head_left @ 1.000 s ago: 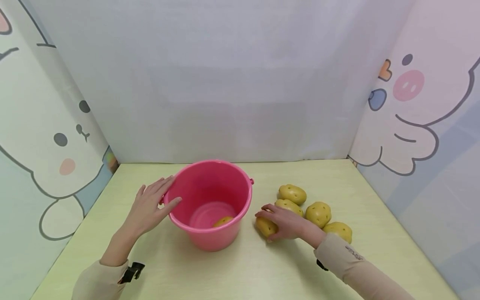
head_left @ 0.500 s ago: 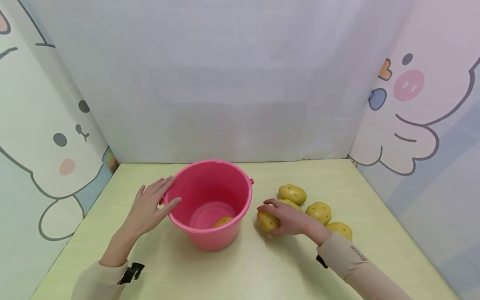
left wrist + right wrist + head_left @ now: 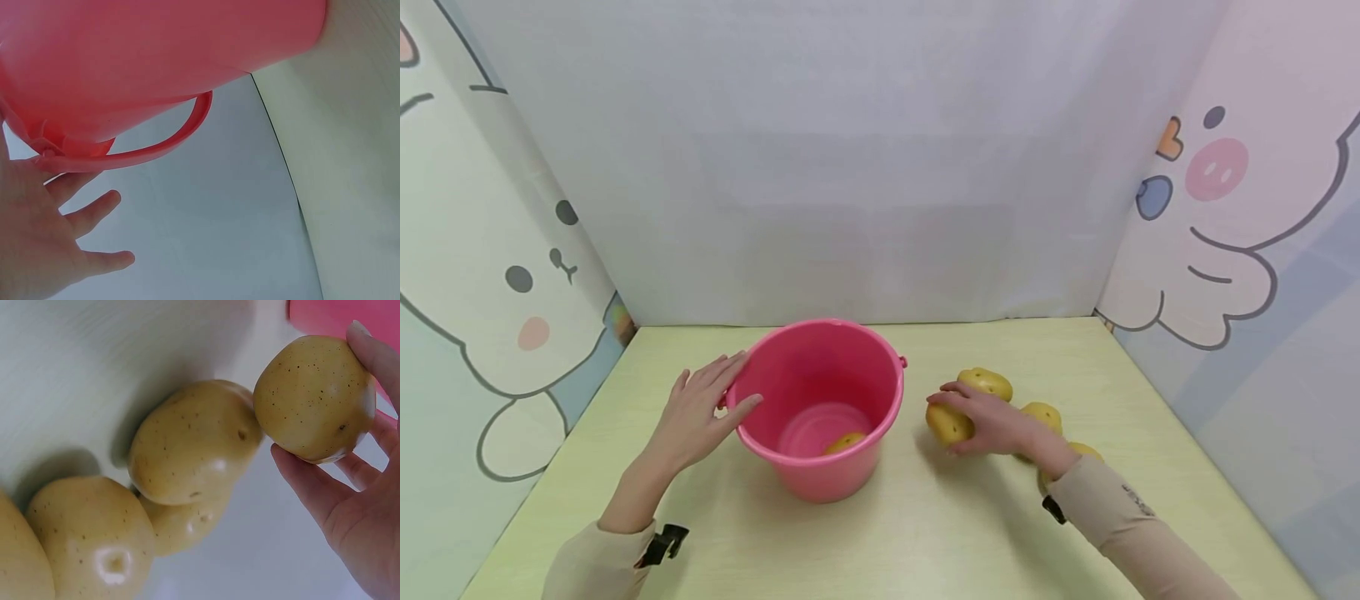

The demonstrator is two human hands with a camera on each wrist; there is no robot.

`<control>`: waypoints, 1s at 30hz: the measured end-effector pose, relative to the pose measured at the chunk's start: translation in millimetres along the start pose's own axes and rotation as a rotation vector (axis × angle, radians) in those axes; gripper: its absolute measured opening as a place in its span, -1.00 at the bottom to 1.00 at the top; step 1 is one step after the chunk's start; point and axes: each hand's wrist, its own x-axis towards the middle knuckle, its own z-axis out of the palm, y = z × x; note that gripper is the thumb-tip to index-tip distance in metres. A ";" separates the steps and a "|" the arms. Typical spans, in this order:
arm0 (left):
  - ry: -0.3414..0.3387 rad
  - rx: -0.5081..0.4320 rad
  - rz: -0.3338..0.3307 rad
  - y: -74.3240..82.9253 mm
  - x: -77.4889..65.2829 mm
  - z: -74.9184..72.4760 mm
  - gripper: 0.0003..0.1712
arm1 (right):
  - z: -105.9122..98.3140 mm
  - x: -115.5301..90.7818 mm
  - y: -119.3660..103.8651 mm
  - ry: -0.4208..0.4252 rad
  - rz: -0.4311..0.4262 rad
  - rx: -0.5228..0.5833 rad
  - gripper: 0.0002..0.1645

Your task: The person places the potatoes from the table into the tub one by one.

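Note:
A pink bucket (image 3: 827,483) stands left of the middle of the table, with one potato (image 3: 846,442) on its bottom, partly hidden by the near wall. My left hand (image 3: 696,417) rests on the bucket's left rim, thumb over the inside. Its fingers look straight and spread in the left wrist view, beside the hanging pink handle (image 3: 140,156). To the right of the bucket, my right hand (image 3: 988,421) grips a yellow-brown potato (image 3: 949,425) between thumb and fingers. In the right wrist view this held potato (image 3: 315,397) overlaps the end of another potato (image 3: 197,440).
Several more potatoes lie around and behind my right hand, such as one at the back (image 3: 985,383) and one beyond the wrist (image 3: 1042,415). A grey-white wall (image 3: 872,167) closes off the table's back edge, and cartoon-printed panels (image 3: 1240,250) flank both sides.
My right hand, with the potato in its grip, has shifted right and away from me, next to the other potatoes. The left hand and bucket have stayed in place.

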 end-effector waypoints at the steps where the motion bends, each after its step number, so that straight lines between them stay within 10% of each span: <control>1: -0.001 -0.003 0.000 0.0 0.0 -0.1 -0.20 | -1.8 -0.5 0.7 0.001 0.004 0.002 -0.22; 30: 0.022 -0.052 0.077 -10.4 -4.0 -3.8 -0.28 | -64.2 -14.6 2.5 -0.003 0.056 -0.072 -0.19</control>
